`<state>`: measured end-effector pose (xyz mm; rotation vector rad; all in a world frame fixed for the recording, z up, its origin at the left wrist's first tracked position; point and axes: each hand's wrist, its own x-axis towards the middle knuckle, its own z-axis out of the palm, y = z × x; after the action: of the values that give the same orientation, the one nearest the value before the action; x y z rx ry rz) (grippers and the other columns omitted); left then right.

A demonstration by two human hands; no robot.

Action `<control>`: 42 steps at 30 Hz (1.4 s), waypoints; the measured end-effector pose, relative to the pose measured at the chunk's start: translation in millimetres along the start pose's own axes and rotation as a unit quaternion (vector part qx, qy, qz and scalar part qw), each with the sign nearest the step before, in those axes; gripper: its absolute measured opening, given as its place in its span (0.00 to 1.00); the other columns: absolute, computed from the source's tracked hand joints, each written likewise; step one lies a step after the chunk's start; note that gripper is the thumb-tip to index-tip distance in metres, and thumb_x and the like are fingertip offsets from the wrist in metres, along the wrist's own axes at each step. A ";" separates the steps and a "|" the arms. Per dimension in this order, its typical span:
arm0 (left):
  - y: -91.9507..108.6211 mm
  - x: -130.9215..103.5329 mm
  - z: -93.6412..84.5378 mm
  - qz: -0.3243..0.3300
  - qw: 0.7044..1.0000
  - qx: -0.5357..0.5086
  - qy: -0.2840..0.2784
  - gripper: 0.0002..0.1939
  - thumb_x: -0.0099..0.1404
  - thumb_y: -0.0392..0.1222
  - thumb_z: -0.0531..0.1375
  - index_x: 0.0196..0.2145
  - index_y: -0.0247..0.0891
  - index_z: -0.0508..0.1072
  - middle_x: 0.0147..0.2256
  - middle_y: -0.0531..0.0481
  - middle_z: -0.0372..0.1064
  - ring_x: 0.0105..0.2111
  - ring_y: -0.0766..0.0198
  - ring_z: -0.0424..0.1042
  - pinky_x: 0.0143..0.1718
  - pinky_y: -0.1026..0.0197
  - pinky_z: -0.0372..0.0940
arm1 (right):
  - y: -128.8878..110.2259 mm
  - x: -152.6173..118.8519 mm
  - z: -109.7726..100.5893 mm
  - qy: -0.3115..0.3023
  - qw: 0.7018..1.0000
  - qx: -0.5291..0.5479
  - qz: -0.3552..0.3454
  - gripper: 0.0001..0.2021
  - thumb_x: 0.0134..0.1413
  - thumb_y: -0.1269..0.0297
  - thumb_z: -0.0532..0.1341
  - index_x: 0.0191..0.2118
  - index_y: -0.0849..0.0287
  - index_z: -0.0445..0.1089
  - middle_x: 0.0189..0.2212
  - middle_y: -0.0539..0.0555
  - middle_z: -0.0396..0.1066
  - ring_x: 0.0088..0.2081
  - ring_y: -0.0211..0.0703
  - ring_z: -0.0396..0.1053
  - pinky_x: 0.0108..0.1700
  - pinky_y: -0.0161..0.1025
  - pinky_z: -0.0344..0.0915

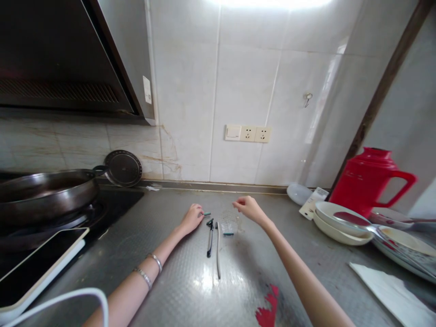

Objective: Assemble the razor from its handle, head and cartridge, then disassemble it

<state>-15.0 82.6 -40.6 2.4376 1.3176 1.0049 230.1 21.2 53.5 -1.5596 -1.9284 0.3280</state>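
Observation:
My left hand [193, 218] rests low over the metal counter with its fingers together around one end of a small green piece [207, 214]. Just right of it lie a slim dark tool [210, 240] and a thin grey rod [218, 254], both pointing toward me. A small clear packet [227, 227] lies beyond the rod, with a short dark green piece [228, 234] at its near edge. My right hand [247, 207] is above the counter, right of the packet, its fingertips pinched; anything between them is too small to make out.
A pan [51, 195] sits on the stove at left, near a phone [41, 263] and white cable. At right stand a red thermos [366, 181], stacked bowls [340, 227] and plates. A red patch [269, 309] marks the near counter.

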 end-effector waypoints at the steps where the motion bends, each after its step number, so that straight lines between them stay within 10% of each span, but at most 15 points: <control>1: 2.5 1.1 -1.3 0.005 1.000 -0.009 0.005 0.07 0.55 0.33 0.57 0.28 0.38 0.75 0.39 0.45 0.67 0.45 0.58 0.63 0.49 0.54 0.57 | -0.4 -0.7 0.5 0.002 1.000 -0.003 -0.021 0.13 0.48 0.62 0.54 0.24 0.64 0.73 0.18 0.51 0.69 0.23 0.36 0.63 0.26 0.30 0.53; 14: 69.0 15.7 -25.8 0.136 0.985 -0.098 0.025 0.06 0.55 0.34 0.58 0.29 0.41 0.75 0.42 0.45 0.68 0.46 0.57 0.62 0.51 0.53 0.56 | -5.6 -8.2 3.7 -0.049 0.986 -0.051 -0.149 0.10 0.48 0.61 0.60 0.36 0.56 0.73 0.32 0.51 0.70 0.30 0.36 0.65 0.33 0.32 0.58; 23: 71.8 15.6 -30.5 0.155 0.984 -0.082 0.027 0.08 0.56 0.38 0.60 0.35 0.40 0.75 0.41 0.45 0.69 0.45 0.58 0.65 0.48 0.54 0.59 | 0.5 -5.3 2.0 -0.048 0.987 -0.051 -0.142 0.08 0.48 0.63 0.59 0.33 0.58 0.74 0.31 0.52 0.71 0.30 0.36 0.65 0.33 0.32 0.59; 31: 70.4 15.9 -36.4 0.122 0.987 -0.070 0.077 0.06 0.58 0.39 0.58 0.33 0.37 0.74 0.36 0.47 0.71 0.40 0.62 0.68 0.45 0.58 0.61 | 31.9 -0.3 13.3 -0.206 0.973 -0.067 -0.081 0.09 0.41 0.63 0.62 0.29 0.60 0.76 0.26 0.53 0.74 0.28 0.39 0.68 0.29 0.31 0.59; 42: 67.8 15.1 -33.2 0.116 0.989 -0.061 0.062 0.05 0.58 0.38 0.58 0.32 0.37 0.74 0.35 0.48 0.72 0.39 0.63 0.68 0.44 0.59 0.61 | 40.0 -0.8 29.0 -0.244 0.964 -0.076 -0.073 0.10 0.39 0.64 0.62 0.30 0.60 0.76 0.25 0.52 0.74 0.26 0.37 0.67 0.28 0.30 0.58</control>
<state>14.5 50.2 22.7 2.5112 0.9863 1.2718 244.2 36.7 8.8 -1.5186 -2.4833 0.5534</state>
